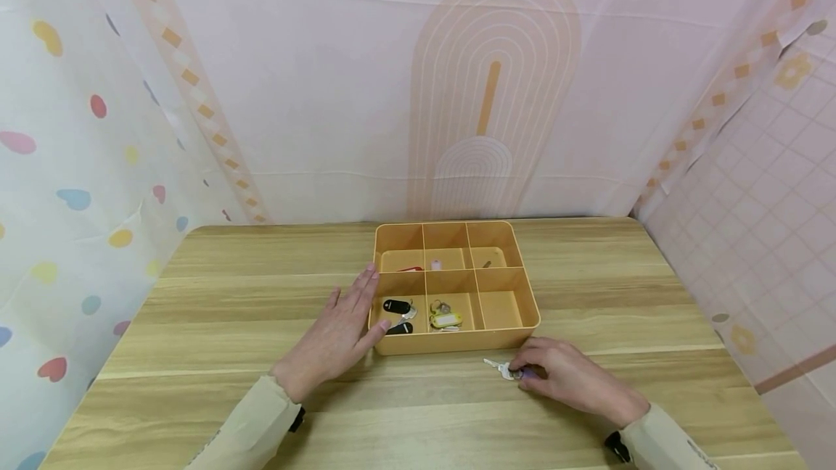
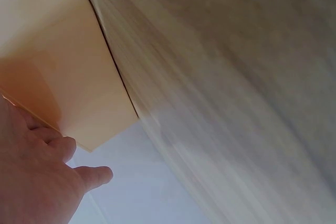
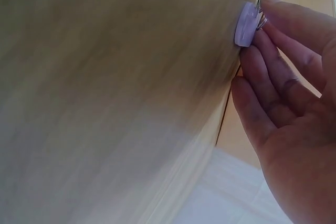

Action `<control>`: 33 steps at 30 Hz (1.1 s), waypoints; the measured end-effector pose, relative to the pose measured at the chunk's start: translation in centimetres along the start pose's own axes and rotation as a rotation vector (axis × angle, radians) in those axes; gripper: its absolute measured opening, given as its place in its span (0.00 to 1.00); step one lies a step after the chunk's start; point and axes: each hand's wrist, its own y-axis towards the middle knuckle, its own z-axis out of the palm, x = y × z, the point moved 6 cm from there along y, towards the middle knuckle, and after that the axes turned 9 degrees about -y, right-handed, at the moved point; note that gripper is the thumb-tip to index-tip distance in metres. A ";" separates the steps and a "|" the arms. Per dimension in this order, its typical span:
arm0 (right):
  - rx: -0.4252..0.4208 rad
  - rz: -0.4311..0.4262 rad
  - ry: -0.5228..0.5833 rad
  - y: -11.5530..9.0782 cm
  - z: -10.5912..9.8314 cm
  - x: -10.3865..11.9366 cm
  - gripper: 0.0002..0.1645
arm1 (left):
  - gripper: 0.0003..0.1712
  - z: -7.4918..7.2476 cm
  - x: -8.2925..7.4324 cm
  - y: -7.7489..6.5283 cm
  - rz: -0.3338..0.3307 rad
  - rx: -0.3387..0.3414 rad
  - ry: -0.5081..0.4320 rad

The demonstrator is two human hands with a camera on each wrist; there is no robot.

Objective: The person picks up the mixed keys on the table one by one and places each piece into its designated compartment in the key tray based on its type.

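Note:
A yellow-orange divided organizer box sits on the table. My left hand rests against its left wall, fingers extended and thumb at the front left corner. Just in front of the box's right part, my right hand pinches a key by its ring. The purple key tag hangs at the fingertips in the right wrist view, partly behind fingers in the head view. In the front left compartment lie keys with black tags. Keys with a yellow tag occupy the front middle one.
The back compartments show a red item, a small pink item and a small dark item, each partly hidden by the dividers. The wooden table ends at patterned curtains behind and at both sides.

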 end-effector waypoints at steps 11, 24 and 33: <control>0.043 0.058 0.025 0.1 0.2 -0.2 0.09 | 0.47 0.1 0.1 0.0 -0.002 0.008 -0.002; 0.016 0.020 0.005 0.2 0.0 -0.2 0.09 | 0.47 0.2 0.1 0.0 0.001 0.010 -0.002; -0.122 -0.049 -0.065 -0.2 -0.6 0.2 0.09 | 0.47 0.0 0.0 0.0 0.003 0.006 -0.007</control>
